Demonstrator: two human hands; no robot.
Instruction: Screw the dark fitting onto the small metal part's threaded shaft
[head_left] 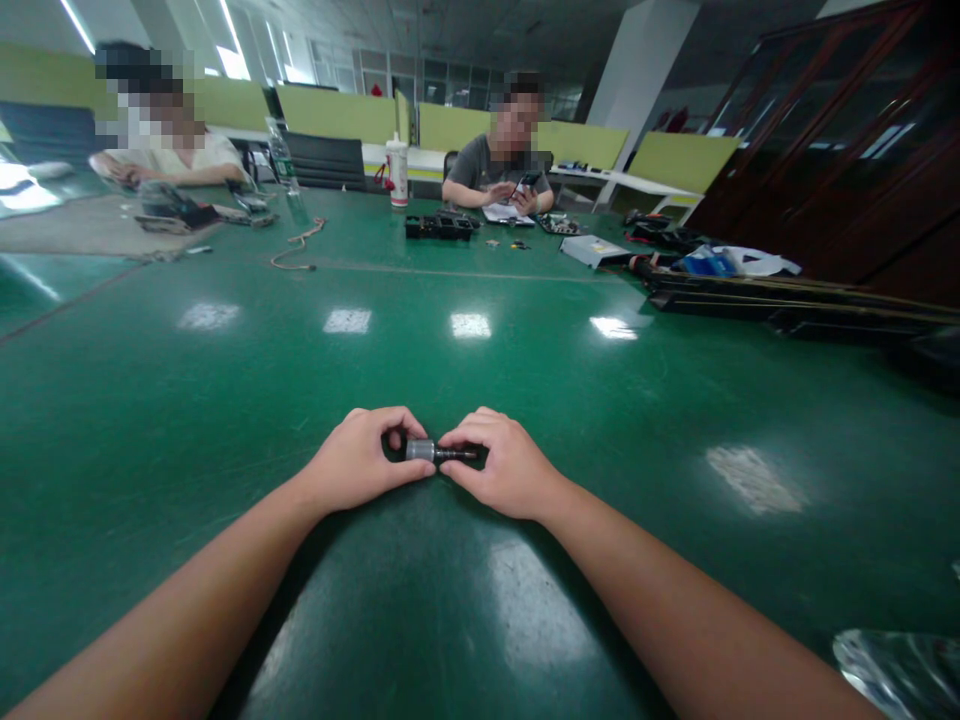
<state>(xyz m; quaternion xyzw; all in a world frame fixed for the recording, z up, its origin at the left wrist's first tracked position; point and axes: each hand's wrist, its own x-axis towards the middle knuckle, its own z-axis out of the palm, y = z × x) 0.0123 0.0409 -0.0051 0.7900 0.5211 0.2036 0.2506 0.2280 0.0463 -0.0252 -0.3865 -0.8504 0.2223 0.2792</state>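
Close in front of me, a small silver metal cylinder with a thin dark shaft (421, 450) lies level between my two hands, low over the green table (450, 370). My left hand (356, 455) is closed on the thick silver end, with thumb and fingertips on either side of it. The fingers of my right hand (510, 460) pinch the thin shaft, which points right toward the palm. Fingertips of both hands almost meet around the middle of the part. Its exact kind is too small to tell.
Across the table sit two people, one holding a phone (528, 182). Near them are a black plastic part (439, 227), a white bottle (397, 172), a clear water bottle (281, 160) and a cord (300, 245). Long dark bars (750, 298) lie at right; clear plastic (892, 665) is bottom right.
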